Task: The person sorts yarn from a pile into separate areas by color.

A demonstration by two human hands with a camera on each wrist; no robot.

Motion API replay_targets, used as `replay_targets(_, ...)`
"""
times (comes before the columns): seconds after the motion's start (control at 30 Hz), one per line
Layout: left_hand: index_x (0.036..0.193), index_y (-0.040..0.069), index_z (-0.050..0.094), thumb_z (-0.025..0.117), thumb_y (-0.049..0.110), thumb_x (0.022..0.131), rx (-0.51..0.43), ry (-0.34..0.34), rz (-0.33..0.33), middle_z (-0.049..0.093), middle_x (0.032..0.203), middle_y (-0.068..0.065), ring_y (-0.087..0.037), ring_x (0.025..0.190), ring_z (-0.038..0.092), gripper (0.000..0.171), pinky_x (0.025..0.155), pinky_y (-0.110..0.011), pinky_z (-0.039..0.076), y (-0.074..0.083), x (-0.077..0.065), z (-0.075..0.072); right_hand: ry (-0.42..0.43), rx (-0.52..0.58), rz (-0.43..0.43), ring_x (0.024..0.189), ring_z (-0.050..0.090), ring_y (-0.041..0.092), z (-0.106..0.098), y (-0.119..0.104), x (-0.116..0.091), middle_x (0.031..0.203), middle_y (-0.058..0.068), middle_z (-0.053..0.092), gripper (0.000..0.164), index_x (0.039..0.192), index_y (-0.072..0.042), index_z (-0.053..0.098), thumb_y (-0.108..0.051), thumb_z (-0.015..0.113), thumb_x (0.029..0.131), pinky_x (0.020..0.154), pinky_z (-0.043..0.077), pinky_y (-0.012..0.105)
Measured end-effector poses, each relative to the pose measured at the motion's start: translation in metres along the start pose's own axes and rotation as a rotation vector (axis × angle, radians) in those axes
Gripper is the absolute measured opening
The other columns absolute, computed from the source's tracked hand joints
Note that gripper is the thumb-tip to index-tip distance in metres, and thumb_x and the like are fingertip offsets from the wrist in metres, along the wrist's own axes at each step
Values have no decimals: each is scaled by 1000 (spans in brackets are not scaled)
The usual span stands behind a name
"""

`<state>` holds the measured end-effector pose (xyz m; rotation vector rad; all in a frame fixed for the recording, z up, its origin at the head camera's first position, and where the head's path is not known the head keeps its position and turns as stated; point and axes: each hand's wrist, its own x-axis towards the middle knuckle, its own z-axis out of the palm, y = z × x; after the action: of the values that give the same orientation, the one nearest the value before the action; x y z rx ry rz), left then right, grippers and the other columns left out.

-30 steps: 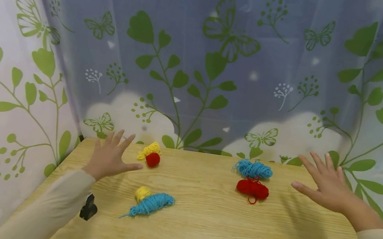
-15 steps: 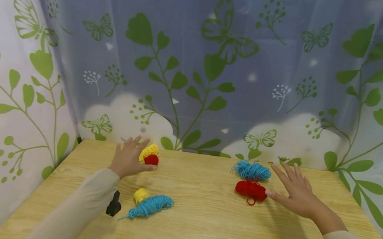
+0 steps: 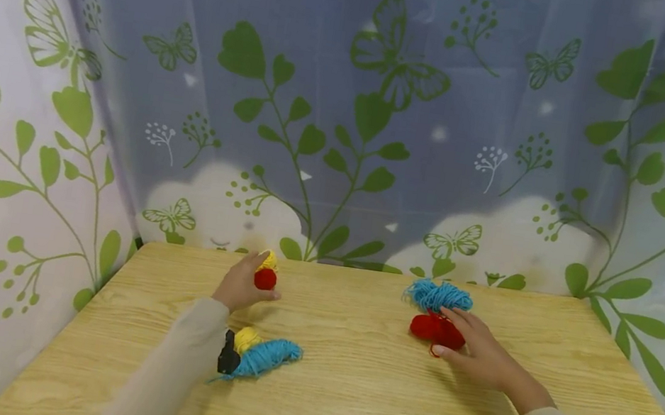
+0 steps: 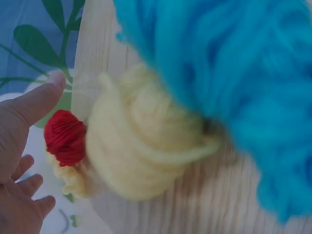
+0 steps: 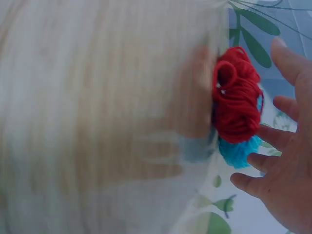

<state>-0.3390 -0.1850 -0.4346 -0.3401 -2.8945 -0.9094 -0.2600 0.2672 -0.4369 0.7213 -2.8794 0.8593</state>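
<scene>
My left hand (image 3: 239, 283) reaches toward a small red yarn ball (image 3: 265, 279), thumb and fingers spread apart on either side of it. A yellow yarn bundle (image 3: 268, 260) lies just behind that ball, partly hidden by the fingers. In the left wrist view, a gap shows between the thumb and the red ball (image 4: 65, 138). My right hand (image 3: 481, 353) is at a red yarn skein (image 3: 432, 328), fingers over its right end and the thumb in front. Its fingers look spread in the right wrist view, beside the skein (image 5: 237, 100); whether they touch it I cannot tell.
A blue yarn skein (image 3: 438, 295) lies behind the red skein. Nearer me, below the left forearm, a yellow yarn ball (image 3: 248, 338) touches another blue skein (image 3: 268, 357). The wooden table (image 3: 349, 353) ends at a printed curtain (image 3: 370, 170).
Both hands have moved inward, the left to the right and the right to the left, coming down beside the red ball and the red skein. The yarn pieces lie where they were.
</scene>
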Motion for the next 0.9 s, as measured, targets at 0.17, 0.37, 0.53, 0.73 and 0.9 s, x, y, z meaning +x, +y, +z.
replay_targets(0.17,145,-1,39,82,16,77,-69,45,-26,40,146,-24,-43,128,44,83,100,-50,43,-5,5,13,13,60,0,131,31,51,9,8,5,146,29,34,73,146,3,32,-36,63,93,99,37,64)
replay_targets(0.37,138,0,50,79,11,78,-98,97,-86,54,133,-23,-39,112,57,67,91,-47,51,-3,7,22,30,79,24,128,38,49,15,11,10,143,28,40,70,144,3,36,-31,66,91,99,37,63)
replay_targets(0.53,132,0,56,78,9,80,-115,128,-133,58,127,-25,-40,109,58,57,90,-49,51,0,5,24,44,75,54,123,44,47,18,11,14,139,27,45,64,141,2,42,-25,68,90,96,41,60)
replay_targets(0.73,129,0,59,76,7,81,-124,142,-151,59,124,-25,-41,107,57,51,89,-51,51,0,4,25,66,53,88,115,51,46,19,12,19,132,28,51,54,136,3,49,-16,68,89,91,47,56)
replay_targets(0.9,127,1,61,77,8,80,-135,124,-149,60,123,-25,-41,107,58,50,88,-51,51,0,4,25,78,91,154,102,58,37,21,16,20,127,28,55,48,132,3,53,-15,68,90,78,52,43)
